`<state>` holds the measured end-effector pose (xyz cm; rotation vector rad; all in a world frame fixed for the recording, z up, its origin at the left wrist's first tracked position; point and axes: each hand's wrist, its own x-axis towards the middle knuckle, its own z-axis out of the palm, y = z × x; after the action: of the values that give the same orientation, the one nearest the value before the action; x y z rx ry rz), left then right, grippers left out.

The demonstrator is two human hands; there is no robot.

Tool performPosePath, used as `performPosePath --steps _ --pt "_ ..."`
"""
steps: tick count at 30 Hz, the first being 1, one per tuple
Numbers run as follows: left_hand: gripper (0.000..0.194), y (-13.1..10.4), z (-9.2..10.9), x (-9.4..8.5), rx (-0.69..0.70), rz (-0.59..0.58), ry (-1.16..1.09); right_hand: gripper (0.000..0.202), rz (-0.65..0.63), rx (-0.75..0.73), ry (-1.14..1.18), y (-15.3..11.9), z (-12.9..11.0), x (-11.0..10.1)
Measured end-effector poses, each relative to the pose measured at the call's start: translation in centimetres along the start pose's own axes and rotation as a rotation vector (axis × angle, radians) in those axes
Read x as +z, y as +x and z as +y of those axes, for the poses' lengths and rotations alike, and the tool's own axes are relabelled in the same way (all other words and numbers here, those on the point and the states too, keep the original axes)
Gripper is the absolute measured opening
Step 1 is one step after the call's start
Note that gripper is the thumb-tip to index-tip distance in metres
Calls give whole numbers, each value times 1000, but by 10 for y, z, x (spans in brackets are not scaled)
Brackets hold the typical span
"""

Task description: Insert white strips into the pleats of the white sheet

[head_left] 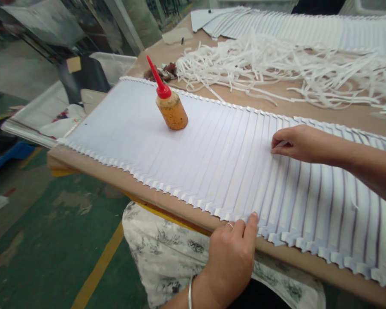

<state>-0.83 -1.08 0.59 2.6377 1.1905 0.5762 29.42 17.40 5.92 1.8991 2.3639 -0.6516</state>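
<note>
A row of overlapping white paper sheets [122, 116] lies fanned along the table, with notched tabs on both long edges. At the near edge, my left hand [233, 253] has its fingers bent and closed on the edge of a paper sheet; its thumb is hidden. Over the middle of the row, my right hand [297, 143] is closed in a pinch, with a bit of thin white strip showing between thumb and fingers. Left of both hands, a glue bottle [173, 112] with a red nozzle and amber liquid stands on the sheets, apart from them.
A tangled heap of white paper strips [254, 64] lies beyond the row. Farther back is another fanned row of sheets [309, 32]. The brown-covered table [141, 182] has its near left corner above a green floor [61, 223]. A clear plastic bin [41, 116] stands left.
</note>
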Motion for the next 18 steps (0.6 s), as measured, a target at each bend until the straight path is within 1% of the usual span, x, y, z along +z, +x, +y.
performPosePath --steps 2,5,8,12,15,18 --pt "50 0 0 1 -2 -4 -1 8 10 2 -19 2 -3 2" --pt "51 0 0 0 -5 -3 2 10 -12 -2 -37 3 -7 3" --pt "48 0 -1 0 1 27 12 12 -24 -25 -63 6 -3 1" --pt "45 3 -3 1 24 78 14 14 39 -61 -112 19 19 -11" --pt "45 5 -4 4 31 129 27 14 79 -48 -90 35 41 -23" --pt "43 5 -5 8 37 181 50 13 102 -34 -65 50 58 -31"
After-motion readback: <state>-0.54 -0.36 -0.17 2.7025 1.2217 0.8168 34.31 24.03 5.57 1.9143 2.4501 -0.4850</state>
